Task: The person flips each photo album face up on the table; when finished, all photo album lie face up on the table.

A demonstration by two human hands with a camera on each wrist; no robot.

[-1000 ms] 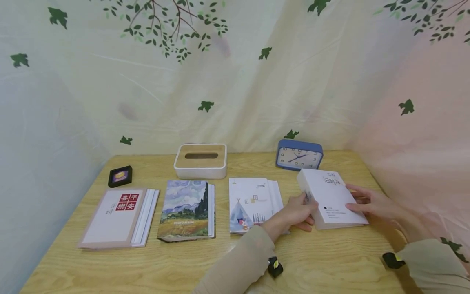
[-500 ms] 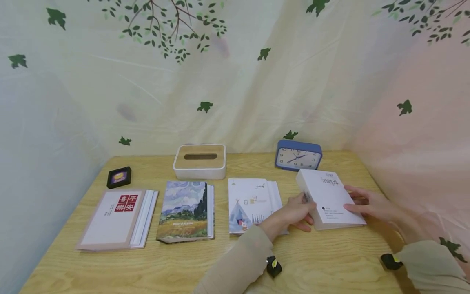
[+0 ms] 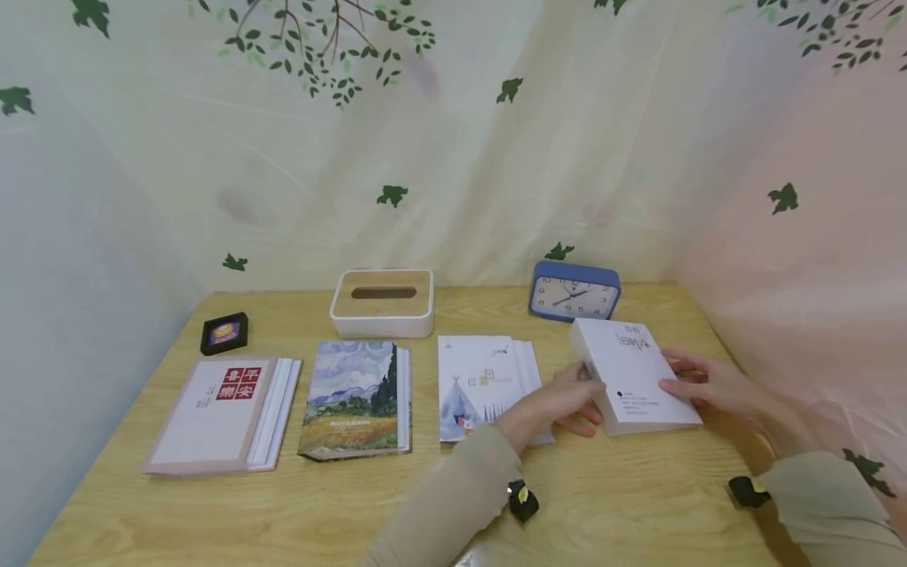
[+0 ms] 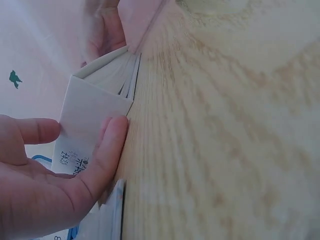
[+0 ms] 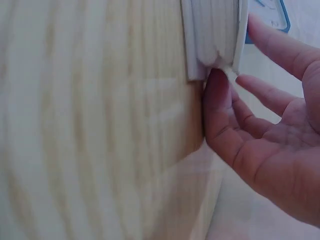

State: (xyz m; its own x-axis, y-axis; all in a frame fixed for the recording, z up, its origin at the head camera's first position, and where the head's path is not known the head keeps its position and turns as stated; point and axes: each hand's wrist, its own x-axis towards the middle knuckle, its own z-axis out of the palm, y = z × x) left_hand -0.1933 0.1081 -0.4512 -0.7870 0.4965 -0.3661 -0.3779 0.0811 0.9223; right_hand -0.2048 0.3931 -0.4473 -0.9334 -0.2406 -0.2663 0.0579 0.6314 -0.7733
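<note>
A thick white photo album [image 3: 641, 378] with dark lettering lies on the right part of the wooden table. On its left, my left hand [image 3: 560, 398] holds the spine; in the left wrist view the thumb and a finger touch opposite edges of the spine [image 4: 90, 115]. My right hand [image 3: 712, 386] grips the opposite side, thumb on the cover. Seen from the right wrist, fingers [image 5: 218, 97] reach the page edges [image 5: 215, 30]. A white album with a tent picture [image 3: 471, 386] lies just left of my left hand, partly hidden by it.
Behind the held album stands a blue alarm clock [image 3: 574, 291]. A tissue box [image 3: 383, 323] is at the back middle. Further left lie an album with a painted landscape [image 3: 350, 398], one with a red square [image 3: 212, 417], and a small black-framed item [image 3: 225, 334].
The head view has shifted slightly, so the table's things sit a little higher in it. Both hands stay at the white album's sides, with hardly any visible movement.
</note>
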